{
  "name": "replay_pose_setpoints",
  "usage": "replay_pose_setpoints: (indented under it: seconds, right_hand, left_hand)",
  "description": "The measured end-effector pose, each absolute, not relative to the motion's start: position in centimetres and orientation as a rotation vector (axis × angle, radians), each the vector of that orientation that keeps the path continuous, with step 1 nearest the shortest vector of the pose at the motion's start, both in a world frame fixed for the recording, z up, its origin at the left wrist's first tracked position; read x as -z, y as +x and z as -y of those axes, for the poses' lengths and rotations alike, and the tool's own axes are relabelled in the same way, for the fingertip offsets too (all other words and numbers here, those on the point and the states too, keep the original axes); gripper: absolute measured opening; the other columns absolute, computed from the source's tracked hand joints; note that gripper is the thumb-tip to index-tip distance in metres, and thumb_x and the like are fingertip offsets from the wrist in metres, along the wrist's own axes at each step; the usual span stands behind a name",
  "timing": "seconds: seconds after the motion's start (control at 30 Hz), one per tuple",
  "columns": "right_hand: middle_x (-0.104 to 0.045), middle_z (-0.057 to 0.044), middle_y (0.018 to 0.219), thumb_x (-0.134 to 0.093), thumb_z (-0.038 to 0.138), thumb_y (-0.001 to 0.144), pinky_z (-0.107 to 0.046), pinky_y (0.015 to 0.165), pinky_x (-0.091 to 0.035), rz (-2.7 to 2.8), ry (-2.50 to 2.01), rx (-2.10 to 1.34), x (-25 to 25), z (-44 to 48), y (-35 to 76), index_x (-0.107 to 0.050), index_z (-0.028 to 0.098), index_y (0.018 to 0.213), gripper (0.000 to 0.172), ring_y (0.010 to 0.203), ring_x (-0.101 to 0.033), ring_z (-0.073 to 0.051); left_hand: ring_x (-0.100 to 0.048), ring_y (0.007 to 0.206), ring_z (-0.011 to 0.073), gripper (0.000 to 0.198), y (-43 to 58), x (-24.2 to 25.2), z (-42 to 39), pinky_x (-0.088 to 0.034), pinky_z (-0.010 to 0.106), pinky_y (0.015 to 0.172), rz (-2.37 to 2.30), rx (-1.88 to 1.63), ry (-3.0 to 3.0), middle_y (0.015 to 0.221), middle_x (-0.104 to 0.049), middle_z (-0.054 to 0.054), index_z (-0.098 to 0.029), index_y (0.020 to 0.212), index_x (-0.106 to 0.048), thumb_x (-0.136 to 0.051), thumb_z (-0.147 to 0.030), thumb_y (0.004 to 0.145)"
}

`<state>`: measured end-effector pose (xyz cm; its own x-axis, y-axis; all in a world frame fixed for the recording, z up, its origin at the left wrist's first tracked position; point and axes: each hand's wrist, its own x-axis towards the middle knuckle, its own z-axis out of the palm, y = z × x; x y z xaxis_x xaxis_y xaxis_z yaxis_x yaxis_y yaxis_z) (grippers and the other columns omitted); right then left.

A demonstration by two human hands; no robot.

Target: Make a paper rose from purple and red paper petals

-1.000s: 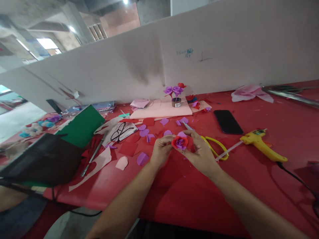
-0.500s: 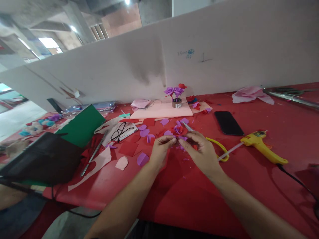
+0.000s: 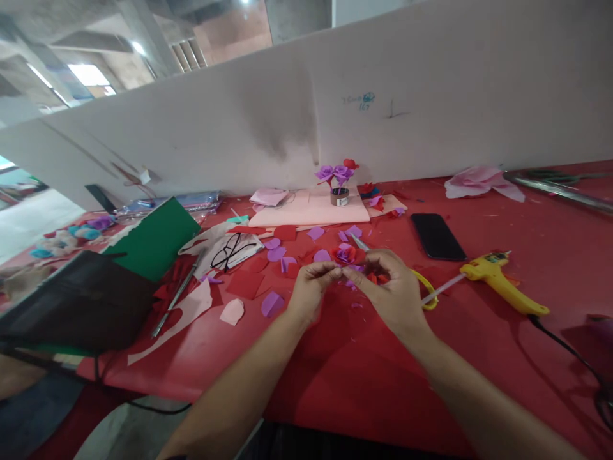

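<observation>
My left hand [image 3: 313, 289] and my right hand [image 3: 393, 291] meet over the red table, thumbs and forefingers pinched together. What sits between the fingertips is too small and covered to make out. Just beyond them is a red and purple paper flower [image 3: 345, 254]; whether it touches my fingers, I cannot tell. Partly under my right hand lies a pair of scissors, its yellow handle [image 3: 433, 300] and blade tip [image 3: 360, 243] showing on either side. Purple paper petals [image 3: 276, 253] and red paper squares [image 3: 245, 284] are scattered to the left.
A yellow glue gun [image 3: 507, 281] with its cord and a black phone [image 3: 438, 236] lie right. Behind, a small pot [image 3: 340, 198] of paper flowers stands on pink sheets [image 3: 287, 214]. Left are glasses [image 3: 232, 252], tweezers [image 3: 177, 297] and a black bag [image 3: 81, 303].
My hands remain pinched together at nearly the same spot, with the right fingers shifted slightly. More red paper shows by my right fingers. The view has moved a little.
</observation>
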<state>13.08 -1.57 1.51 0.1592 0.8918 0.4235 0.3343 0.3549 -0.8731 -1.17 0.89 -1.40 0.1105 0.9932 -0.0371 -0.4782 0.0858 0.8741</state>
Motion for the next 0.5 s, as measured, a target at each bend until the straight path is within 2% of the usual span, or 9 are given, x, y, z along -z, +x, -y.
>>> replay_pose_setpoints:
  seconds: [0.1, 0.27, 0.5]
  right_hand:
    - [-0.060, -0.002, 0.078, -0.074, 0.032, 0.073, -0.033, 0.069, -0.044, 1.363, -1.138, -0.694, -1.36, 1.63, 12.95, -0.062, 0.021, 0.074, 0.017, 0.071, -0.054, -0.017]
    - [-0.063, 0.000, 0.074, -0.071, 0.025, 0.070, -0.031, 0.071, -0.043, 1.040, -0.978, -1.153, -1.23, 1.64, 12.73, -0.068, 0.022, 0.076, 0.007, 0.071, -0.054, -0.016]
    - [-0.064, 0.001, 0.071, -0.072, 0.023, 0.066, -0.030, 0.073, -0.043, 0.952, -0.905, -1.268, -1.72, 1.92, 12.73, -0.071, 0.023, 0.069, 0.003, 0.072, -0.055, -0.016]
  left_hand:
    - [-0.061, 0.064, 0.0108, 0.015, -1.14, 1.40, -0.97, -0.048, 0.024, 0.070, -0.784, -1.305, 0.841, 0.065, -0.071, 0.001, -0.017, 0.065, -0.075, -0.086, -0.023, 0.056]
    - [-0.060, 0.066, 0.0115, 0.015, -1.19, 1.33, -1.19, -0.047, 0.026, 0.071, -0.846, -1.361, 0.927, 0.066, -0.071, 0.002, -0.017, 0.067, -0.077, -0.086, -0.025, 0.057]
    - [-0.058, 0.069, 0.0129, 0.015, -1.63, 1.72, -1.56, -0.046, 0.027, 0.072, -0.863, -1.397, 1.086, 0.067, -0.069, 0.002, -0.018, 0.071, -0.079, -0.083, -0.029, 0.062]
